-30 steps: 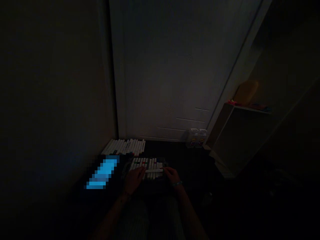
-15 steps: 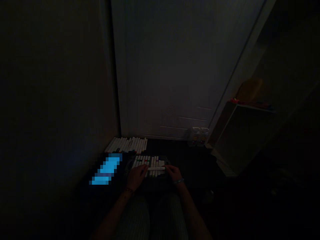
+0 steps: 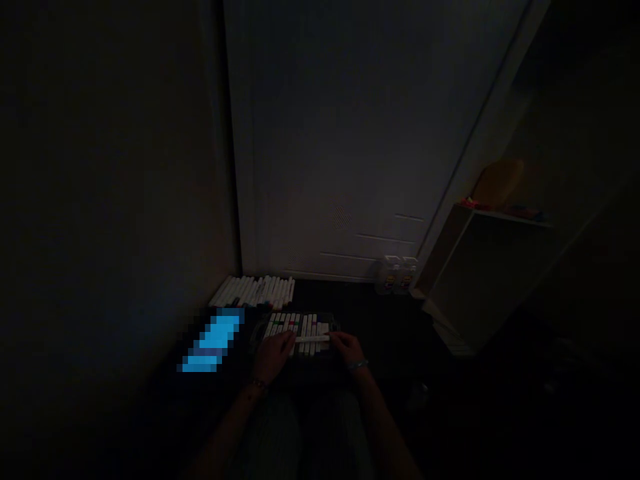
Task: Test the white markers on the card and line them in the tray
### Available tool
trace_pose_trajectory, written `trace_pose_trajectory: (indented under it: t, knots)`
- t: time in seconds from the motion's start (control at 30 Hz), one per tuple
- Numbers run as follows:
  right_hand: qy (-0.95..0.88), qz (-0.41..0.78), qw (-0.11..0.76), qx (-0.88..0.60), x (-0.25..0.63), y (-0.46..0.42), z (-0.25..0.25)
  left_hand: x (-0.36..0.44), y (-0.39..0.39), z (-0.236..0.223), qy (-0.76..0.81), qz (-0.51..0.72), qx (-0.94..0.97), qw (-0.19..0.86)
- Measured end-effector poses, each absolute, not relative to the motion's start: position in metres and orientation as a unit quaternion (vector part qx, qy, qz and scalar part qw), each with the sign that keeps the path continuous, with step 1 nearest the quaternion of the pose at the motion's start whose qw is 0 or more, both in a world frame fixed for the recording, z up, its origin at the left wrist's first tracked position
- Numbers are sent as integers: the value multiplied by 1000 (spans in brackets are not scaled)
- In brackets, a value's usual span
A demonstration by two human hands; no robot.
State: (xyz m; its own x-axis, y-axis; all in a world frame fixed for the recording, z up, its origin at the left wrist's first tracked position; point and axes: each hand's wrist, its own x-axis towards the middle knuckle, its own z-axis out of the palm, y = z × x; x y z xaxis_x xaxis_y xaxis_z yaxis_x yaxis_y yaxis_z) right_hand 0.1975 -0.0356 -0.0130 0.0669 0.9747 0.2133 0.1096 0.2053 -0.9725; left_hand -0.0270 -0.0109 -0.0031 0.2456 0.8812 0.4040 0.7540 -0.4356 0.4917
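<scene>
A white marker (image 3: pixel 313 339) lies crosswise between my two hands, above a case of markers. My left hand (image 3: pixel 273 352) pinches its left end, and my right hand (image 3: pixel 347 347) pinches the right end. Under it, the dark case (image 3: pixel 334 319) holds several white markers (image 3: pixel 307 325) in rows, some with green, red or purple bands. My fingers cover part of these rows. Behind and to the left, a row of white markers (image 3: pixel 253 291) lies side by side on the dark table.
A glowing blue, pixelated screen (image 3: pixel 213 340) lies left of the case. Two clear containers (image 3: pixel 397 275) stand at the back right against the pale panel (image 3: pixel 345 147). Further right is a shelf unit (image 3: pixel 480 267) with a yellowish object (image 3: pixel 500 181) on top.
My hands and the marker between them stay almost in place. The view shifts very slightly and the light is a little different.
</scene>
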Motion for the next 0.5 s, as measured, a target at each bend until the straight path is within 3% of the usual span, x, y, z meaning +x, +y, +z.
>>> trace_pose_trajectory:
  t: [0.5]
  knots:
    - [-568,390,535,-489,196,-38,-9,-27,-13,-1,507,332,789,103]
